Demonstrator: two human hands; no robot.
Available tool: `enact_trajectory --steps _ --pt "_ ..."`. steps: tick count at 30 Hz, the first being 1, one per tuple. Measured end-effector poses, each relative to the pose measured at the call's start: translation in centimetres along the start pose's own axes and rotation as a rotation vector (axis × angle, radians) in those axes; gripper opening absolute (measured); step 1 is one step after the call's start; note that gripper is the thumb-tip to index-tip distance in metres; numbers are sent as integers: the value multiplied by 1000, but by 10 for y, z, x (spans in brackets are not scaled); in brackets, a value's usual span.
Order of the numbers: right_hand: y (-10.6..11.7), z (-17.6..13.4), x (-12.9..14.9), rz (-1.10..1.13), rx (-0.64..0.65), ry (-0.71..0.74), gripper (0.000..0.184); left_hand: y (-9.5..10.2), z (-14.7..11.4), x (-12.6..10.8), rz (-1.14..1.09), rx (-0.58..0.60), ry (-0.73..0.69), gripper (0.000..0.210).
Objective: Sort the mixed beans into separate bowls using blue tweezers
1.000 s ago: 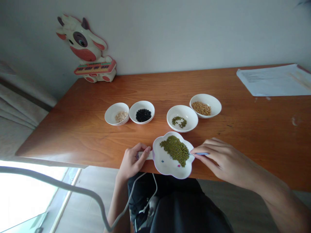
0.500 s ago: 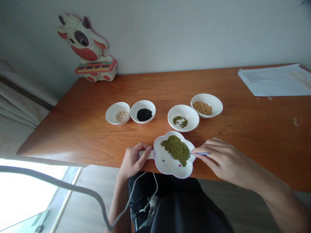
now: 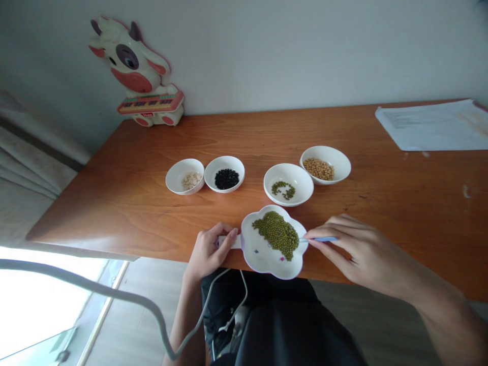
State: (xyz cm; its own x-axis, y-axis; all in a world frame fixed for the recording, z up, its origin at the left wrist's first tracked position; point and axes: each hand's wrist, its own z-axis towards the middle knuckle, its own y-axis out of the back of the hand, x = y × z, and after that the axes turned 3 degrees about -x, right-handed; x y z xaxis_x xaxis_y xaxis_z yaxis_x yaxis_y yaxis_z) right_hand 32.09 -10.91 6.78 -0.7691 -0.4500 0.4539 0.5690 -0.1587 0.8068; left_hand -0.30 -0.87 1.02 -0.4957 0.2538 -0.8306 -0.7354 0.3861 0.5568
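Note:
Closed around the short handle of a white flower-shaped plate (image 3: 255,259), my left hand (image 3: 213,249) steadies it at the table's front edge. Green mung beans (image 3: 276,231) lie heaped on the plate. My right hand (image 3: 354,246) pinches a slim utensil with a blue handle (image 3: 326,239); its tip meets the right side of the heap, and the tip's shape is too small to make out. Just behind the plate stands a white bowl (image 3: 305,185) with a few mung beans (image 3: 283,190) in it.
Farther back are bowls of soybeans (image 3: 319,169), black beans (image 3: 226,179) and pale flat pieces (image 3: 191,180). A cow-shaped toy keyboard (image 3: 148,104) stands at the back left, papers (image 3: 434,124) at the back right of the wooden table (image 3: 125,203). A grey cable (image 3: 114,292) crosses the lower left.
My right hand and the utensil have shifted slightly to the right, and more of the blue handle shows. My left hand and the plate stay put.

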Motion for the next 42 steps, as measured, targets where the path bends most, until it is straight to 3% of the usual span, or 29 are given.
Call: enact_trajectory --steps 11,24,28,31,35,42 --pt "-3 0 2 -27 45 31 15 0 0 -2 1 6 21 35" --pt "-1 0 0 1 0 11 17 1 0 -5 11 -7 24 35" --pt "7 -1 -2 12 -124 10 29 0 0 -3 10 -3 18 35" --pt "5 2 -8 -32 -313 -9 42 0 0 -2 -4 -1 18 34" --pt "-9 12 -20 -130 -585 -91 33 0 0 -2 -10 1 28 35" --pt "-23 13 -27 -93 -628 -242 22 0 0 -3 6 -11 30 34"
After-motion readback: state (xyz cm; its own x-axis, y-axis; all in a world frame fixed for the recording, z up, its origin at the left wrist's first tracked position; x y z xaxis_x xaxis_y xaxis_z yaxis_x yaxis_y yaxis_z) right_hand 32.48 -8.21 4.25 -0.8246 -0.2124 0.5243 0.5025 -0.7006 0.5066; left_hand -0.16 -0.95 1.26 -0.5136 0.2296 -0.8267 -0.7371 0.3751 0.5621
